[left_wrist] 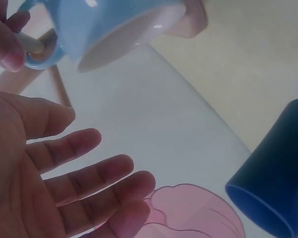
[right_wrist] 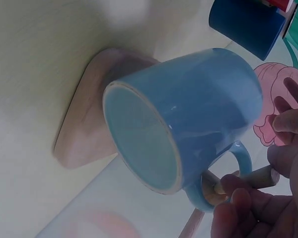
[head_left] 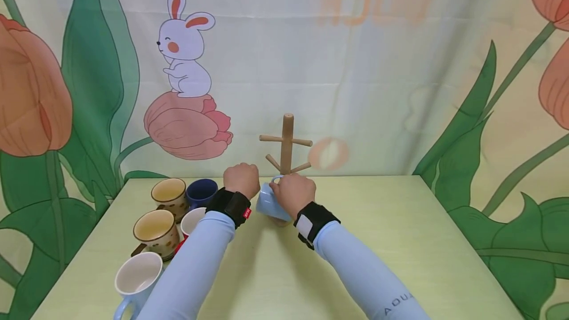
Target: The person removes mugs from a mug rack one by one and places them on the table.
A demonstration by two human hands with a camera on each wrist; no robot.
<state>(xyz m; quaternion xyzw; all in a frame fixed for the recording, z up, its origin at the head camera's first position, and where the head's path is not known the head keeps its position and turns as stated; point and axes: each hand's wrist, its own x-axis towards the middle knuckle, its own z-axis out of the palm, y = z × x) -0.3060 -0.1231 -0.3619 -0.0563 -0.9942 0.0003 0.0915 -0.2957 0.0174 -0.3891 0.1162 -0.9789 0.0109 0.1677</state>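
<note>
A light blue mug [head_left: 270, 202] hangs tilted on a wooden mug tree [head_left: 286, 148], its handle looped round a low peg, as the right wrist view shows. My right hand [head_left: 295, 192] pinches the mug's handle close to the peg's tip. In the right wrist view the mug's pale underside faces the camera, and part of the tree's base [right_wrist: 82, 134] shows behind it. My left hand [left_wrist: 64, 173] holds nothing; its fingers are relaxed and spread, a little apart from the mug. From the head view, the mug and my right hand hide the lower post.
Left of the tree stand two brown-rimmed patterned cups [head_left: 157, 238], a dark blue cup [head_left: 202, 195], a white-lined cup with red [head_left: 191, 221] partly behind my left arm, and another light blue mug [head_left: 146, 283]. A printed curtain [head_left: 378, 112] hangs behind the table [head_left: 382, 241].
</note>
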